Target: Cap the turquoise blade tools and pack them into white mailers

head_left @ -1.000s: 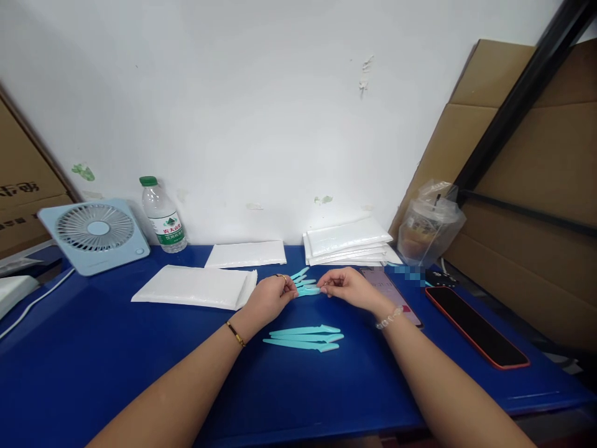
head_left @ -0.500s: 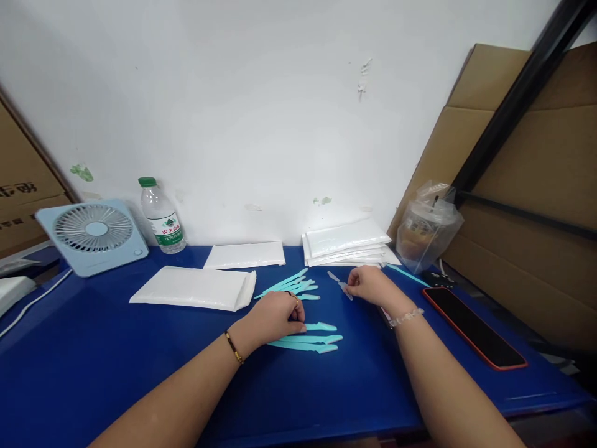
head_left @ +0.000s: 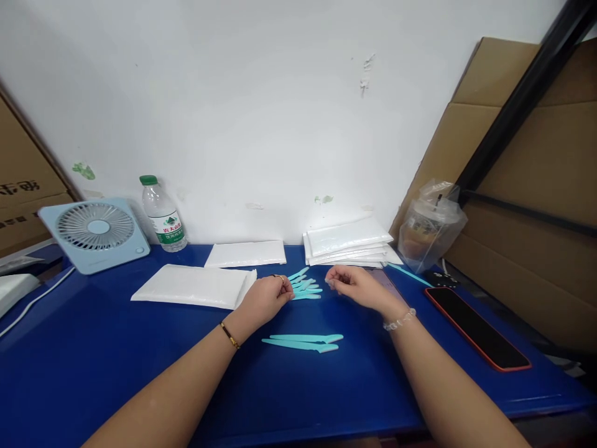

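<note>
My left hand [head_left: 273, 294] is closed, fingertips pinched at the handle end of a fanned group of turquoise eyebrow razors [head_left: 305, 286]. It seems to grip one of them, but the fingers hide most of the handles. Just right of the group, my right hand [head_left: 357, 286] is closed, thumb against forefinger, with a small clear plastic blade cover [head_left: 328, 283] at the tips. Nearer me, two more turquoise eyebrow razors [head_left: 303, 341] lie side by side, blade ends to the right. A white padded envelope [head_left: 189, 286] lies left of my left hand.
White padded envelopes [head_left: 347, 239] are stacked by the wall, another envelope [head_left: 245, 254] beside them. A fan [head_left: 97, 233] and water bottle [head_left: 165, 218] stand left. At right are a bagged drink cup [head_left: 426, 230], a phone [head_left: 476, 328] and a single turquoise razor [head_left: 410, 274].
My left hand has moved up and left to the fanned razors; one razor has gone from the front row. My right hand has shifted slightly left, and the loose clear covers no longer show separately.
</note>
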`<state>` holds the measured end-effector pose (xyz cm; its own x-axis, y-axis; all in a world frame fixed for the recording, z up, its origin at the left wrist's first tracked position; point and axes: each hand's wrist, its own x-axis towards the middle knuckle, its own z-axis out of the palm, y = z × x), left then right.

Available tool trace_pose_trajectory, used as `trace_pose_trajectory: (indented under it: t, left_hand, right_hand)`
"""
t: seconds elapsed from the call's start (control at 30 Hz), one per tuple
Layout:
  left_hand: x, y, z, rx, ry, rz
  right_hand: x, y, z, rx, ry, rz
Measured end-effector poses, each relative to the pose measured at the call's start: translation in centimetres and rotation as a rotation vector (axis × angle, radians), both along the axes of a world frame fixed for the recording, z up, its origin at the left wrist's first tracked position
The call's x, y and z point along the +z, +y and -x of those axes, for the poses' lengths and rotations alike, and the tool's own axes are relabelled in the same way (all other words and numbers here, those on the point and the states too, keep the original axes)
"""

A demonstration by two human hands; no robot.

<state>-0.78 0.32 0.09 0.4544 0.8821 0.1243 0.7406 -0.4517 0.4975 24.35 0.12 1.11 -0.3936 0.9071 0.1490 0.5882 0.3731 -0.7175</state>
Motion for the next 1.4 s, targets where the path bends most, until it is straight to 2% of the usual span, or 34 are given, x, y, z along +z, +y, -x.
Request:
trace_pose_trajectory:
  t: [0.17, 0.47, 0.83, 1.07, 1.13, 1.27, 1.33, 1.4]
  left_hand:
    - [0.1, 0.1, 0.0, 0.014, -0.001, 0.016]
    - [0.0, 0.0, -0.2, 0.0, -0.007, 0.007]
    - [-0.1, 0.1, -0.1, 0.004, -0.039, 0.02]
    - [-0.4, 0.1, -0.4, -0.026, -0.028, -0.053]
    - [-0.4, 0.4, -0.3, 0.01, -0.005, -0.111]
    - [-0.5, 1.1, 0.0, 0.1, 0.06, -0.194]
    - [-0.4, 1.1, 0.0, 0.104, 0.055, -0.195]
    - [-0.1, 0.6, -0.1, 0.043, 0.015, -0.163]
  right_hand:
    - [0.2, -0.3, 0.5, 0.019, 0.002, 0.012]
    - [-0.5, -0.2, 1.3, 0.069, -0.017, -0.016]
    - [-0.2, -0.1, 0.9, 0.037, -0.029, -0.067]
    - [-0.7, -0.3, 2.4, 0.088, 0.0, -0.07]
    - [-0.6, 0.2, 1.5, 0.002, -0.007, -0.137]
    - [-0.6, 1.5, -1.7, -0.315, -0.159, -0.265]
    - [-0.8, 1.9, -2.7, -0.378, -0.291, -0.225]
    - [-1.1, 2.0, -2.8, -0.384, -0.362, -0.187]
